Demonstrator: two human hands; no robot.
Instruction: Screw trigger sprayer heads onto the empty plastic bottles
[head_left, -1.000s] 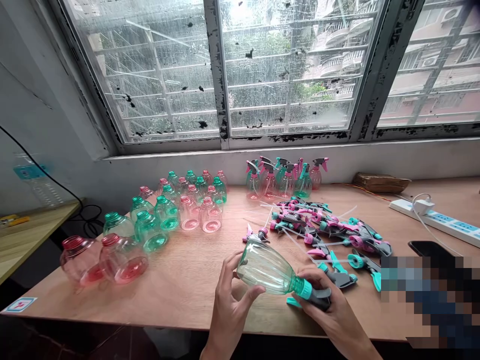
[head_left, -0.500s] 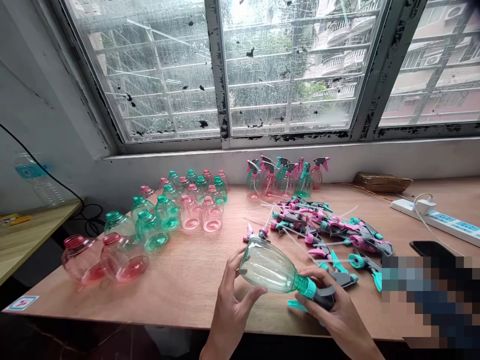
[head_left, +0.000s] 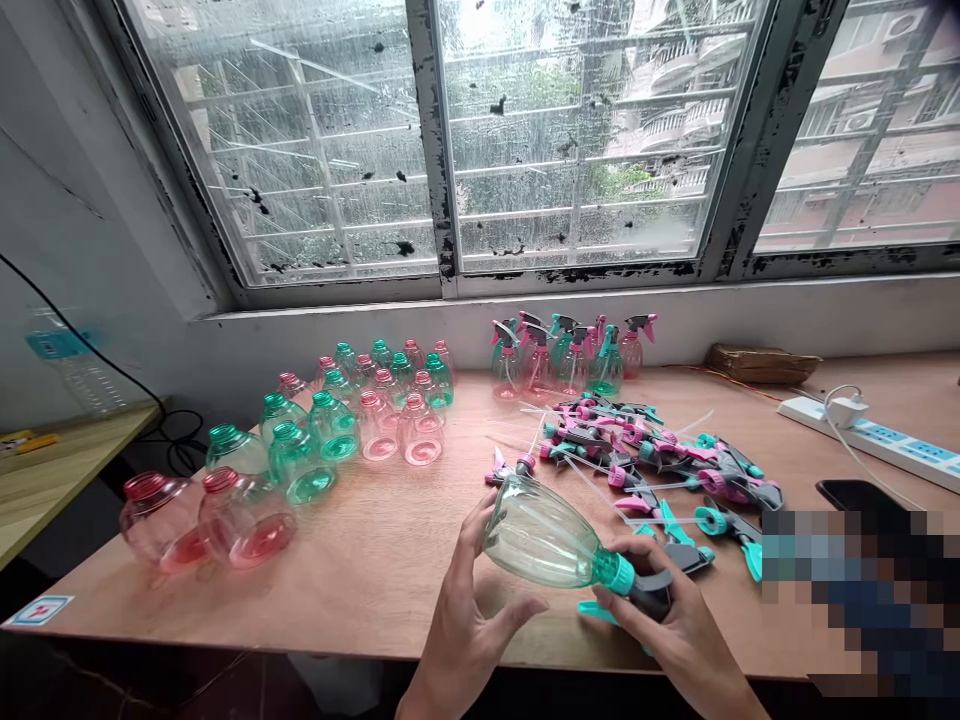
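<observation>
A clear green spray bottle [head_left: 541, 535] is tilted on its side above the table's front, its base toward the upper left. My right hand [head_left: 660, 610] is closed around the grey spray head [head_left: 649, 592] and turquoise collar [head_left: 616, 573] at its neck. The turquoise trigger [head_left: 598, 612] sticks out below. At the base end is my left hand [head_left: 476, 610], its fingers against the bottle's far left side. Its thumb stands away from the bottle, so the hand is loosely open; some fingertips are hidden behind the plastic.
Loose spray heads [head_left: 637, 450] with thin tubes lie heaped beyond my right hand. Headless red and green bottles [head_left: 307, 455] stand at the left. Assembled spray bottles [head_left: 566, 360] are grouped by the wall. A power strip [head_left: 874, 440] and dark phone [head_left: 862, 497] lie right.
My left thumb has moved off the bottle and spread outward to the right. The bottle and my right hand have stayed nearly in place.
</observation>
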